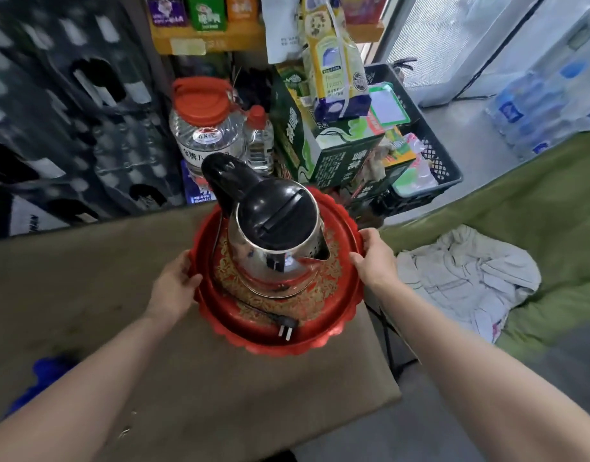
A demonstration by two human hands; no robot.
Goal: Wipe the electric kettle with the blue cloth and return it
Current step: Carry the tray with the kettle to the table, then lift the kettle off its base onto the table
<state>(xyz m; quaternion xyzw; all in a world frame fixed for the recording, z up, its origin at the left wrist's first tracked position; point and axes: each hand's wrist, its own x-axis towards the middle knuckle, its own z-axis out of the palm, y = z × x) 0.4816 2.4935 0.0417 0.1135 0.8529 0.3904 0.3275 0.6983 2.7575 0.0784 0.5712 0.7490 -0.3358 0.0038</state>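
Now left hand (174,285) and right hand (373,258) grip red tray (280,338) rim, kettle (277,235) aboard.

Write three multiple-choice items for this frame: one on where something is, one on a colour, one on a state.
1. Where does the electric kettle stand?
A. On the red tray
B. On the floor
C. On the green sheet

2. What colour is the kettle's lid?
A. White
B. Black
C. Blue

3. What are the hands doing?
A. Wiping the kettle with a cloth
B. Lifting the kettle by its handle
C. Gripping the tray's rim, one on each side

Answers:
1 A: the kettle's base sits in the middle of the tray, with the plug lying on it too.
2 B: the lid and handle are black above a shiny metal body.
3 C: the left hand and right hand clasp opposite edges; the blue cloth lies apart on the table.
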